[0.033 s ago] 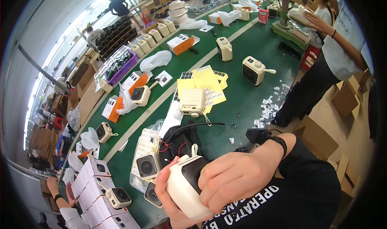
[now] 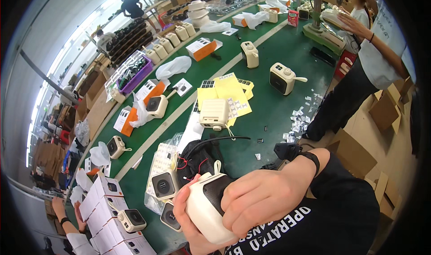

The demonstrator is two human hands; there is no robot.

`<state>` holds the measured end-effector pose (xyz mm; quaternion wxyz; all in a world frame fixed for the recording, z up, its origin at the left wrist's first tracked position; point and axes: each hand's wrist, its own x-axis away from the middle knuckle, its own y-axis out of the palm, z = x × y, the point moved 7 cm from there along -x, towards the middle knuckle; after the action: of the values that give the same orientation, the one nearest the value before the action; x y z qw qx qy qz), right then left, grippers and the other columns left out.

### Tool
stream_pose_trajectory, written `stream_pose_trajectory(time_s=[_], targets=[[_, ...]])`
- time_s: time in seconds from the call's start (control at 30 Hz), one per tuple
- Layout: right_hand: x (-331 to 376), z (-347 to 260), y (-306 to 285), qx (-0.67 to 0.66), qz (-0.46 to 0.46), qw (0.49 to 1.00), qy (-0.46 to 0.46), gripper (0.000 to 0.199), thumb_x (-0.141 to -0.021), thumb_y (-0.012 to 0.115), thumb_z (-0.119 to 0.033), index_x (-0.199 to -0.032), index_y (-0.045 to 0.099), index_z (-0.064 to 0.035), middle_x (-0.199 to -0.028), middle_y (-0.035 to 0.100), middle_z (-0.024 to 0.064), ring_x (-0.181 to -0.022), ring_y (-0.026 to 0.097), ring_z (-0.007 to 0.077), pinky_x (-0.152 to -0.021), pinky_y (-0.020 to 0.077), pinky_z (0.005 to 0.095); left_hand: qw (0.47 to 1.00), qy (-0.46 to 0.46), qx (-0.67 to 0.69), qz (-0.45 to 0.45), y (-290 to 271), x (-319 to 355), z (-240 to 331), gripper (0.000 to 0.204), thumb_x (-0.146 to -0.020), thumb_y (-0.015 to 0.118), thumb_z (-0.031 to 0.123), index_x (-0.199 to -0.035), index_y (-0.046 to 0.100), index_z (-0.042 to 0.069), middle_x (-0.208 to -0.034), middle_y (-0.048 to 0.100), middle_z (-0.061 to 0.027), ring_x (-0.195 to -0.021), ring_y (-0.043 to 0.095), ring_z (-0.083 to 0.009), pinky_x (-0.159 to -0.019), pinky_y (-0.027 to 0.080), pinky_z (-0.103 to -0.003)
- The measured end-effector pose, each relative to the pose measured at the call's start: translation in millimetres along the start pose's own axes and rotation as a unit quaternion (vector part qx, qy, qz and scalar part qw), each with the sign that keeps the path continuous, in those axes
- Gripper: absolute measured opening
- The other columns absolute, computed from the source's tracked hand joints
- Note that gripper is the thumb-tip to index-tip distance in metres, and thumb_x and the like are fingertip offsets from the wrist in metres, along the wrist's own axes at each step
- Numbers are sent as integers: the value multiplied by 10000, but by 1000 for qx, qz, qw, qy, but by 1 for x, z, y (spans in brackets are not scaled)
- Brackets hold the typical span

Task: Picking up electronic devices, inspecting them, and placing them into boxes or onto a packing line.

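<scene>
A small cream portable speaker (image 2: pixel 197 210) with a dark mesh front and a carry loop is tilted up close to my body. Wrapped around its left side and underside is my left hand (image 2: pixel 183 208). My right hand (image 2: pixel 265 196) presses against the mesh with curled fingers. Whatever those fingertips may pinch is hidden. Just beyond my left hand, two similar speakers lie on the table, one (image 2: pixel 164 185) on a clear bag and another (image 2: pixel 169 217) partly covered by my hand. A black mesh pouch (image 2: pixel 197 158) lies behind the held speaker.
Yellow sticker sheets (image 2: pixel 224 87) lie mid-table under a cream speaker (image 2: pixel 213 113). More speakers (image 2: pixel 283 78) stand farther off. Crumpled white scraps (image 2: pixel 296 122) litter the right edge. White boxes (image 2: pixel 98 210) are stacked lower left, near a co-worker's hand (image 2: pixel 58 206). Another person (image 2: pixel 381 66) works at right.
My hands and the speaker stay in place. At the lower left, the co-worker's hand by the white boxes has shifted slightly.
</scene>
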<state>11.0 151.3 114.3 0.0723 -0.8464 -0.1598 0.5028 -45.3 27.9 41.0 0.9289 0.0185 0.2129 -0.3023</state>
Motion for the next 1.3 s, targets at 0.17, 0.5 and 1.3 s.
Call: stream_pose_trajectory(time_s=[0.17,0.5,1.3], targets=[[5,-3,10,86,-27,996,0,162,-684,595,21,-801,491,-21,-824,482,69,-714,486,230,-598,426,295,998,36,-55,-16,1,-3,10,1042,-545,829,188,-1344,185,9,-1219,448,-221,-1103,477,-313,-940,379,-399],[18,27,-10,-33,61,989,132,82,-822,540,15,-861,494,-40,-863,491,74,-842,498,240,-750,417,323,994,75,45,65,6,0,17,1178,-378,896,188,-1306,179,83,-1260,357,-212,-1160,417,-358,-962,375,-462],[77,37,-39,154,334,895,252,276,-755,643,-8,-1030,630,0,-986,642,127,-855,614,195,-833,456,297,639,-243,726,78,16,-16,-48,592,-850,484,425,-1304,374,62,-1384,305,-177,-1277,226,-426,-1071,117,-560]])
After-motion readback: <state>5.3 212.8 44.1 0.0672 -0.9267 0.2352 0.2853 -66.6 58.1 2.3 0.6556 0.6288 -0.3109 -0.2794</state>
